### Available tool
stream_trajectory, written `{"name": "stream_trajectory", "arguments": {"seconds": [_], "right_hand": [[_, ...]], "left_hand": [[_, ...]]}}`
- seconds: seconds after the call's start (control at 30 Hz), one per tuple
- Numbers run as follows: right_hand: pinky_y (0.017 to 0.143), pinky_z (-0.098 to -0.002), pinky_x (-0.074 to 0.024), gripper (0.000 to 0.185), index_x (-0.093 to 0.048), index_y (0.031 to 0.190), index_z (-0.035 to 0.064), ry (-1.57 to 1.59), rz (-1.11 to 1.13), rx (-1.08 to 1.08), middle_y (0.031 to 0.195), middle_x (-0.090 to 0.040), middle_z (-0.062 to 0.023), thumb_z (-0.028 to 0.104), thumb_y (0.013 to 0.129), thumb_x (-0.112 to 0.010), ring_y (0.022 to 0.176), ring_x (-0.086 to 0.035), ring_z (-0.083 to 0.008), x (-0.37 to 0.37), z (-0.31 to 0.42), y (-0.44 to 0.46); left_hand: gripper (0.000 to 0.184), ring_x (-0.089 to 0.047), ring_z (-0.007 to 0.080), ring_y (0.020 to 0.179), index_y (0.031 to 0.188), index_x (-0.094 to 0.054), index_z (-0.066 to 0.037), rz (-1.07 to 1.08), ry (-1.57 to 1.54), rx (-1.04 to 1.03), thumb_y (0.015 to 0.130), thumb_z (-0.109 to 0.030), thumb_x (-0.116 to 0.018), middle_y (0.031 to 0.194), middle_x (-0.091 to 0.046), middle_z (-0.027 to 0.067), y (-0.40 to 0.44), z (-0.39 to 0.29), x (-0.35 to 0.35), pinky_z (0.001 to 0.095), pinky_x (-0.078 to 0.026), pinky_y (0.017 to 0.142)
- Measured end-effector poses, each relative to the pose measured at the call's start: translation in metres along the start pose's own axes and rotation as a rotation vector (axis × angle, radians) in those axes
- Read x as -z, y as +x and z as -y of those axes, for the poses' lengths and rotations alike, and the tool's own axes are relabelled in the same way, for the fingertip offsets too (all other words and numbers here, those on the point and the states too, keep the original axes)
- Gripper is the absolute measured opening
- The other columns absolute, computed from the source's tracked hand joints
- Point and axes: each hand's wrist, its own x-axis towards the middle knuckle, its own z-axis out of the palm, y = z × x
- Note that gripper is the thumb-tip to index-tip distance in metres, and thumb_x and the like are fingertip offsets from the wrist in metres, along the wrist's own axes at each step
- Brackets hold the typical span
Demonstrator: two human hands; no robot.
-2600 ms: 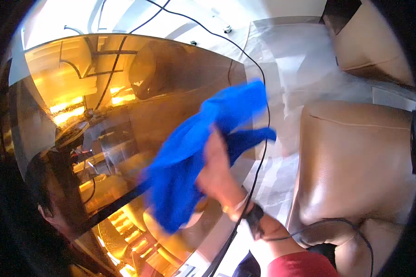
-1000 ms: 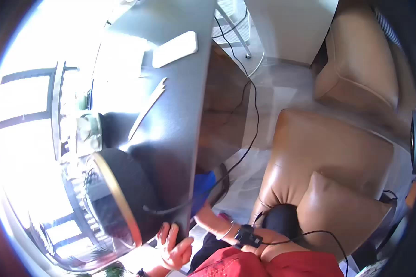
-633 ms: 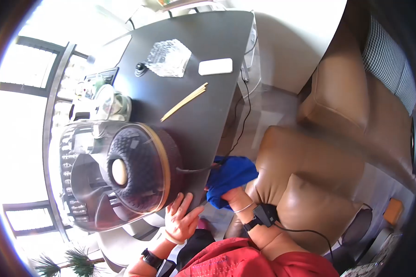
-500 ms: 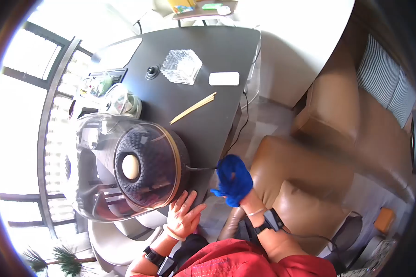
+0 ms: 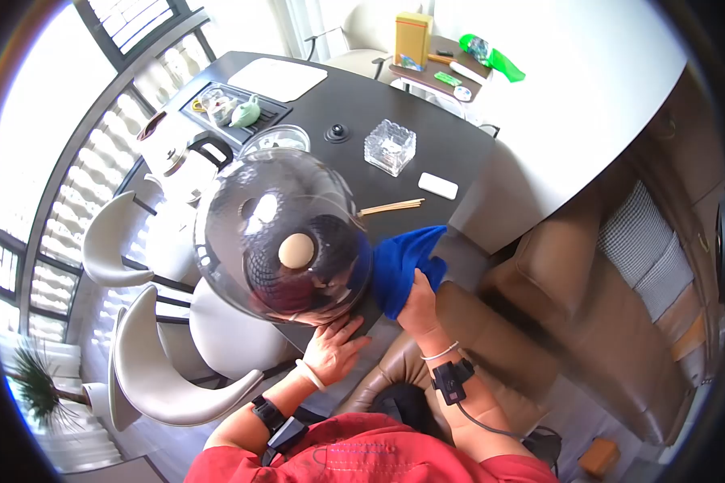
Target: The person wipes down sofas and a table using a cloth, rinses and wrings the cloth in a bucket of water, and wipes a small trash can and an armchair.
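A large clear dome (image 5: 232, 229) with a dark textured base and a pale round center (image 5: 296, 251) stands at the near end of the dark table (image 5: 427, 121). My left hand (image 5: 334, 352) is at the table's near edge, just below the dome's base. Its fingers are stretched out and hold nothing; whether they touch the base I cannot tell. My right hand (image 5: 419, 307) grips a blue cloth (image 5: 407, 266), which hangs spread out at the right side of the dome. Part of the cloth's left edge meets the dome's outline.
Beyond the dome are thin sticks (image 5: 393, 207), a white flat case (image 5: 438, 186), a square glass ashtray (image 5: 390, 148), a black knobbed piece (image 5: 337, 132) and a tea tray (image 5: 278, 111) with a green teapot (image 5: 246, 112). White chairs (image 5: 165, 378) stand left, a brown sofa (image 5: 596, 322) right.
My view has shifted, showing more of the far table. The blue cloth, bunched around my right hand before, is now spread and up beside the dome. My left hand stays near the base.
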Motion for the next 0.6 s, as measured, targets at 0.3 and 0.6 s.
{"name": "stream_trajectory", "arguments": {"seconds": [0.3,0.6], "right_hand": [[0.079,-0.0279,-0.0448,0.039,-0.056,0.109,0.0033,0.606,0.510,-0.489,0.099,-0.062,-0.0071,0.012,0.072,-0.066,0.090,-0.056,-0.0152,0.042,0.001,-0.008],[0.082,-0.0237,-0.0424,0.050,-0.046,0.118,0.0024,1.200,0.285,-0.703,0.111,-0.053,-0.0038,0.009,0.072,-0.065,0.097,-0.049,-0.0097,0.039,0.009,-0.040]], "left_hand": [[0.029,-0.058,0.0331,0.084,0.103,-0.053,-0.001,-0.246,-0.444,0.109,0.075,-0.006,-0.051,0.092,-0.060,0.0175,0.020,-0.030,-0.013,0.0386,-0.045,0.075],[0.041,-0.059,0.0324,0.090,0.118,-0.042,-0.002,-0.158,-0.946,0.567,0.079,-0.012,-0.048,0.099,-0.059,0.0184,0.032,-0.040,-0.068,0.0360,-0.046,0.079]]}}
